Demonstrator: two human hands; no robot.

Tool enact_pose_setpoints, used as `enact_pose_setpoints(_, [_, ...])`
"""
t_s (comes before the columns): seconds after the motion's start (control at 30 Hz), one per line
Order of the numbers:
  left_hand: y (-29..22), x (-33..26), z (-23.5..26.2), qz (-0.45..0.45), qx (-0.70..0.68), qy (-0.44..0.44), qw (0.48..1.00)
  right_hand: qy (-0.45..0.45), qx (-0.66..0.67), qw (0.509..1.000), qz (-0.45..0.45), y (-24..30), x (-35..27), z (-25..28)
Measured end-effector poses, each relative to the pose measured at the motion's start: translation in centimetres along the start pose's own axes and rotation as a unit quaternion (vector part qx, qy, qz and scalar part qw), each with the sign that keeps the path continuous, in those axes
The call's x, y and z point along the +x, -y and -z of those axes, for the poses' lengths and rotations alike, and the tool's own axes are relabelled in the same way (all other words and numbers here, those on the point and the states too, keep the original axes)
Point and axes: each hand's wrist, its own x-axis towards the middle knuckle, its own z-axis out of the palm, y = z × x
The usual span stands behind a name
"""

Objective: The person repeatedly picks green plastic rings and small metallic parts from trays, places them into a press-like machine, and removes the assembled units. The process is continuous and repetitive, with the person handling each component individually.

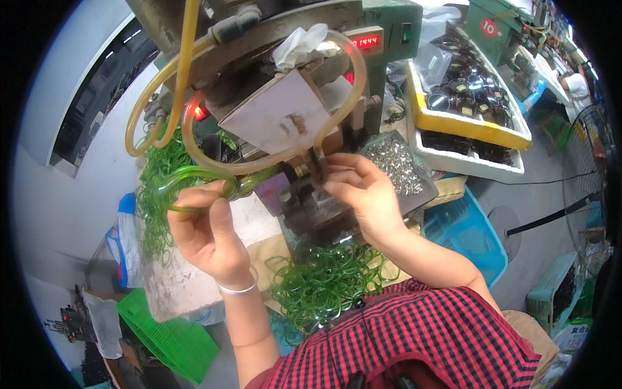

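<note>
My left hand (210, 227) is closed on a translucent green plastic loop (184, 178), pinched between thumb and fingers left of the press. The loop's right end reaches toward the metal press (311, 207), partly covered by the hose. My right hand (363, 194) is at the press's working point with its fingers pressed together; whatever they hold is hidden. Right beside it, small shiny metal parts (395, 165) fill a dark tray. Between my body and the press lies a tangled heap of green loops (324, 282). A second green heap (159, 194) lies at the far left of the bench.
A yellowish hose (259, 167) curves in front of the press. A white card (278, 113) is fixed to it, near lit red displays (367, 42). White foam boxes (466, 165) of dark round items stand at right. A blue basket (466, 230) and green basket (168, 337) sit lower.
</note>
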Motion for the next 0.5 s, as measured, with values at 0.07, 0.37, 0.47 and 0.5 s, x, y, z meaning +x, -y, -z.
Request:
enact_pose_setpoints(0.07, [-1.5,-0.9,0.2,0.043,0.008,0.004,0.999,0.024,-0.06,0.996,0.053,0.9,-1.6,0.0])
enact_pose_setpoints(0.37, [-3.0,-2.8,-4.1,0.24,0.006,0.147,0.96,-0.156,-0.731,0.642,0.172,-0.9,-3.1,13.4])
enact_pose_setpoints(0.47, [-2.1,-2.6,-5.3,0.219,0.039,0.153,0.963,-0.164,-0.705,0.646,0.242,-3.7,-1.7,14.6])
enact_pose_setpoints(0.5, [-2.1,-2.4,-5.5,0.226,0.036,0.152,0.962,-0.143,-0.691,0.66,0.26,-3.8,-1.3,14.4])
